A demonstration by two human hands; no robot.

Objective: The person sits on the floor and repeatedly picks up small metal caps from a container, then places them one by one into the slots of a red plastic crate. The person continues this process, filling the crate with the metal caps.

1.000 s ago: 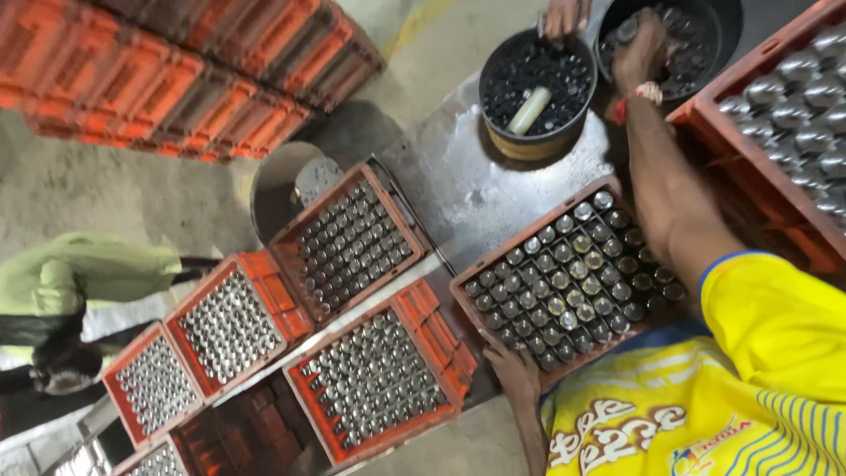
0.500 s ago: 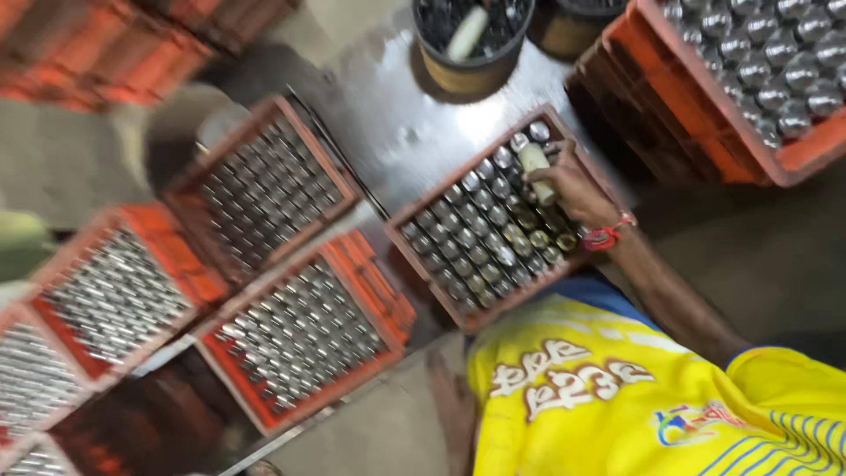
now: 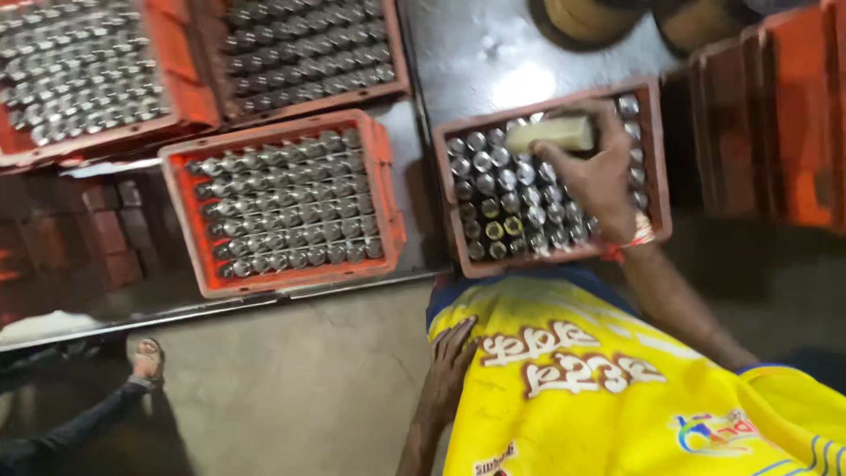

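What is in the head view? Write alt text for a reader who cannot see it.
The right hand holds a pale block over a crate of capped bottles on a metal table. The left hand rests on a yellow shirt. More crates of bottles lie to the left.

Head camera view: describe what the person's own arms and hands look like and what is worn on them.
Both are bare: no gloves, no long sleeves. The right hand has a thin red and orange thread band tied round the wrist. The left hand shows no band or ring that I can make out. The yellow shirt bears brown and white lettering, with a blue edge at the short sleeve.
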